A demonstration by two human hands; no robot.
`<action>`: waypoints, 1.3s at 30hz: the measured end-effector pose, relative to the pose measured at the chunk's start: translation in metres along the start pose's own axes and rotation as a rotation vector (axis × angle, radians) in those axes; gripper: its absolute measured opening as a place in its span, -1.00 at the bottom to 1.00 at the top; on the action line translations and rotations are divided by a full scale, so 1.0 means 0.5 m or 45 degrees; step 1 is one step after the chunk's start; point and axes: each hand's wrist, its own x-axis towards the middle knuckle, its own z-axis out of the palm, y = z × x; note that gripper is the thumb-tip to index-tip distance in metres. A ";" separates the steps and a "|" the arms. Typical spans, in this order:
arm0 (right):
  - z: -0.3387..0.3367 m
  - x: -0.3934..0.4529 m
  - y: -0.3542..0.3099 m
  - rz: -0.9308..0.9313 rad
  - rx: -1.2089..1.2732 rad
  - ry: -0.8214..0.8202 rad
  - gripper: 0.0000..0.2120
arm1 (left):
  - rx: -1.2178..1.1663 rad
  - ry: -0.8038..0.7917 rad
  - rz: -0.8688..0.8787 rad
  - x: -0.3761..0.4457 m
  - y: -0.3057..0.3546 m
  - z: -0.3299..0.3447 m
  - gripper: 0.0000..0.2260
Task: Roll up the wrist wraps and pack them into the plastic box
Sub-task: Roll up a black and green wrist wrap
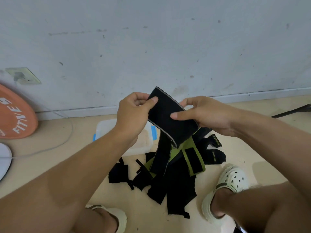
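A black wrist wrap with a grey edge (pixel 170 126) is held up in front of me over the floor, its tail hanging down toward the pile. My left hand (pixel 134 113) pinches its upper left corner with thumb on top. My right hand (pixel 202 113) pinches its right side, thumb on the face. Below lies a pile of black and green wrist wraps (pixel 168 175) on the floor. The clear plastic box with blue clips (pixel 146 142) stands on the floor behind the pile, partly hidden by my left forearm.
A grey wall runs across the back. An orange weight plate (pixel 15 115) leans at the left, with a white cable (pixel 55 145) and a white disc (pixel 4 158) nearby. My feet in pale clogs (pixel 225 187) flank the pile. A dark bar (pixel 292 111) lies at the right.
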 end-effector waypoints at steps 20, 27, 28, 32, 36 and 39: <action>-0.029 -0.002 0.020 0.037 -0.272 -0.472 -0.67 | 0.072 0.326 0.103 0.038 -0.002 -0.031 -0.88; -0.019 0.000 0.014 0.127 -0.192 -0.411 -0.42 | 0.052 0.342 0.110 0.040 0.001 -0.037 -0.89; -0.017 -0.001 0.013 0.143 -0.208 -0.423 -0.42 | 0.050 0.345 0.107 0.041 0.000 -0.037 -0.89; -0.013 -0.007 0.005 0.129 -0.243 -0.355 -0.51 | 0.062 0.374 0.108 0.044 -0.002 -0.039 -0.90; -0.011 -0.011 0.004 0.161 -0.200 -0.284 -0.64 | 0.079 0.410 0.131 0.046 0.003 -0.042 -0.90; -0.009 -0.014 0.007 0.170 -0.169 -0.307 -0.64 | 0.093 0.411 0.112 0.045 0.006 -0.044 -0.90</action>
